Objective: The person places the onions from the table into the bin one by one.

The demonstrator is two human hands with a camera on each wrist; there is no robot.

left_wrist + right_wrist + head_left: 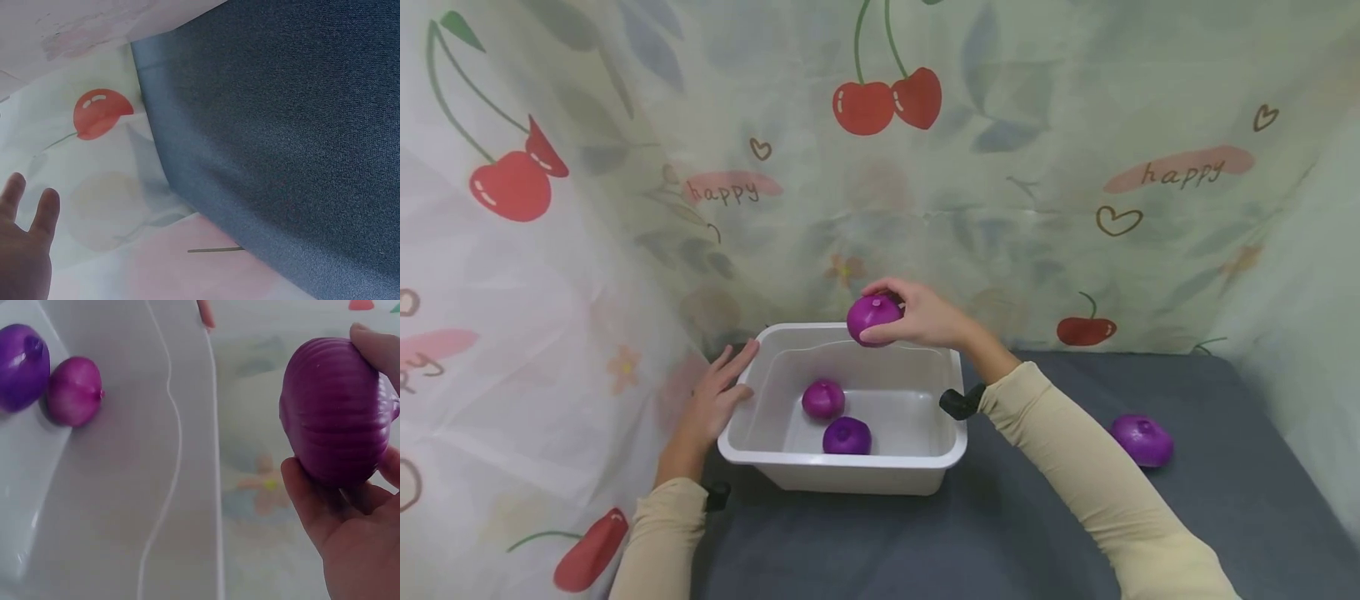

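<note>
Beige cloth sleeves (1097, 483) lead to a spread-fingered left hand (713, 402) and a right hand (928, 317) gripping a round, glossy purple onion (872, 318) between thumb and fingers.

Curtained-off space: cherry-print sheets (925, 200) walling grey cloth surface (1015, 533).

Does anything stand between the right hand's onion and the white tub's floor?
Possibly the far rim, which the held onion overlaps in the head view. Nothing else visible does: two onions inside leave the right floor bare.
</note>
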